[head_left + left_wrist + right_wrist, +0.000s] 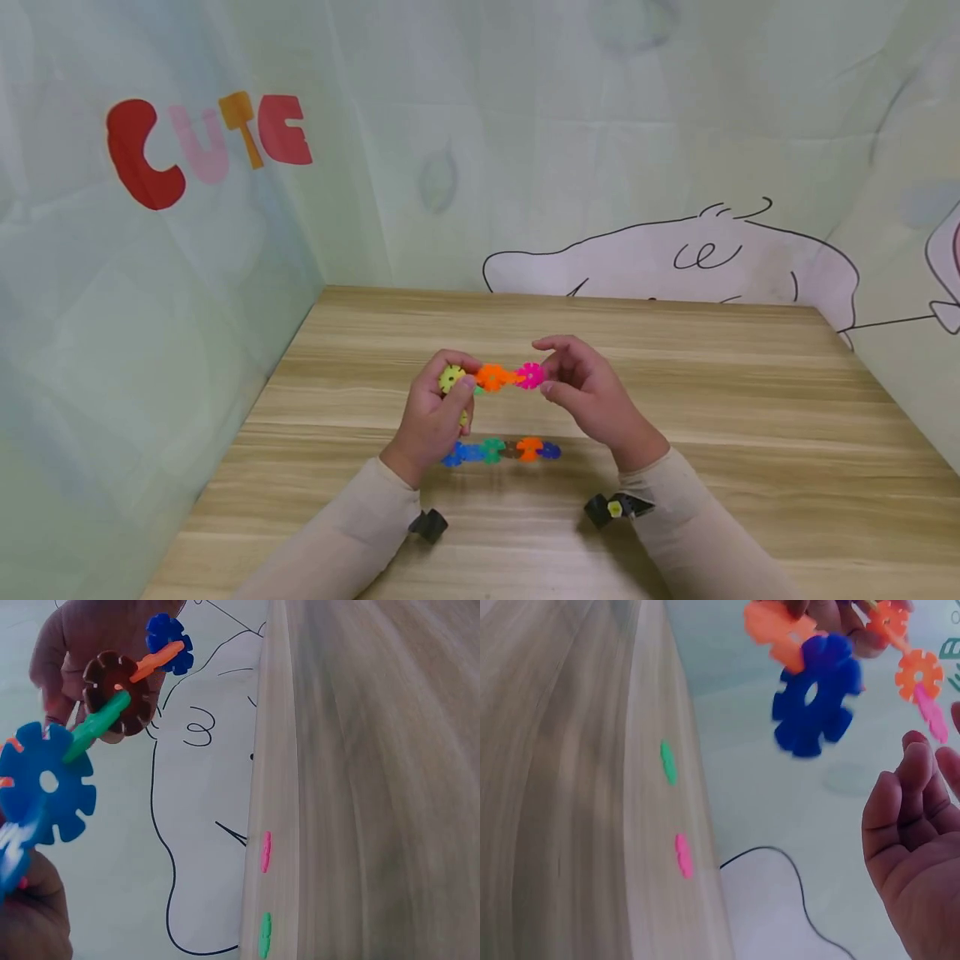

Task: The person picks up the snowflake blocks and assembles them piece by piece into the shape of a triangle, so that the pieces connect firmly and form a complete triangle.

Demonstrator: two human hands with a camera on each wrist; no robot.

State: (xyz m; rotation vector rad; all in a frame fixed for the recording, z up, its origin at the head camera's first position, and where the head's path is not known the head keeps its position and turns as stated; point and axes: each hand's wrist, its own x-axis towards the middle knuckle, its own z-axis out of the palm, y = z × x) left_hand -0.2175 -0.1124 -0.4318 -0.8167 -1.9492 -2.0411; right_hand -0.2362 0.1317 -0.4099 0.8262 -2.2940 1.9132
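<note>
In the head view my left hand pinches a chain of slotted plastic discs at a yellow disc, thumb in front. To its right the chain runs through orange discs to a pink disc at the end. My right hand is beside that pink disc, its fingers spread and slightly bent. Below, a row with blue, green, brown, orange and dark blue discs extends from behind my left hand. The right wrist view shows its dark blue disc raised off the table. My left palm hides part of the chain.
A loose green disc and a loose pink disc lie on the wooden table. Printed fabric walls stand along the table's back and sides. Each sleeve has a dark wrist camera on it.
</note>
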